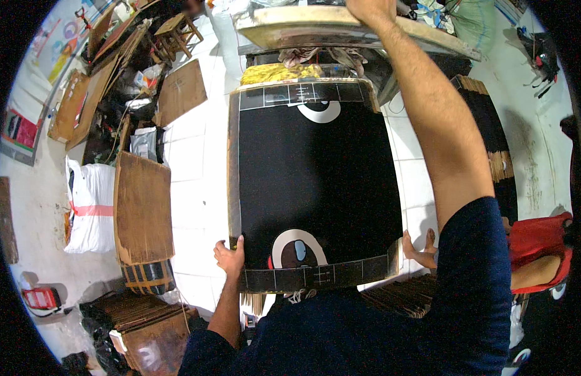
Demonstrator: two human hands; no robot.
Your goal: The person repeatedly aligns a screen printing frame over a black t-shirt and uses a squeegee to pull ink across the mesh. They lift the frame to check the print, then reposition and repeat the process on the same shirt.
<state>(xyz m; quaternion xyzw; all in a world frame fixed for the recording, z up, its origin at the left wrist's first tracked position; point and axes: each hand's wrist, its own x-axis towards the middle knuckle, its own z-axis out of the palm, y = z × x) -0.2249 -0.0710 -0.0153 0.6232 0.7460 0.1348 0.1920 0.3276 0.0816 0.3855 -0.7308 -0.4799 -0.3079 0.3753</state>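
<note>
In front of me lies a rectangular board (315, 169) with a smooth black face, pale curved shapes and dark gridded strips at its far and near ends. My left hand (229, 255) is at its near left edge, thumb against the rim and fingers spread outside it. My right arm stretches forward over the board's right side. My right hand (373, 9) lies over the upper edge of a pale-edged frame (365, 32); its fingers run out of the picture. At the board's right edge is another hand (422, 250), seemingly a co-worker's, its wrist hidden behind my sleeve.
Yellow cloth (278, 74) lies beyond the board. A brown wooden panel (143, 207) and a white sack (90, 203) stand at left. Stacked cardboard (149, 316) is at lower left. Someone in red shorts (544, 250) sits at right.
</note>
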